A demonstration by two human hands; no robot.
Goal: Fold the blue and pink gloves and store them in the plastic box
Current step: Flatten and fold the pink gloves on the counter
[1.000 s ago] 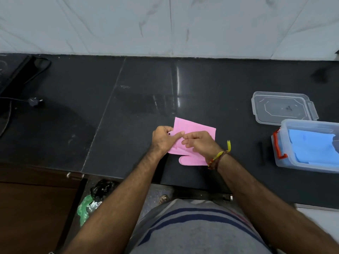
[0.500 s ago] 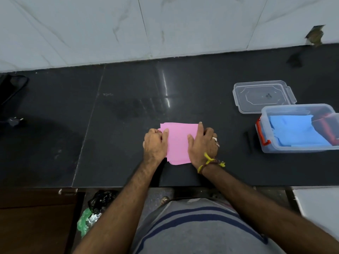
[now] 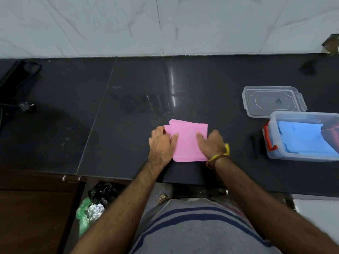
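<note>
The pink glove (image 3: 188,138) lies folded into a flat rectangle on the black counter (image 3: 128,110), near its front edge. My left hand (image 3: 161,143) grips the glove's left edge, where a small pink flap sticks out. My right hand (image 3: 211,143) rests on its right side, fingers curled over the fabric. The clear plastic box (image 3: 275,142) stands at the right with the folded blue glove (image 3: 306,138) lying inside it.
The box's clear lid (image 3: 273,101) lies just behind the box. A small black object (image 3: 254,145) sits left of the box. A black cable and plug (image 3: 25,107) lie at the far left. Crumpled bags (image 3: 95,202) sit on the floor below.
The glove went from a loose half-fold with its thumb sticking out to a flat rectangle. Both hands came down onto its sides and now hold its left and right edges.
</note>
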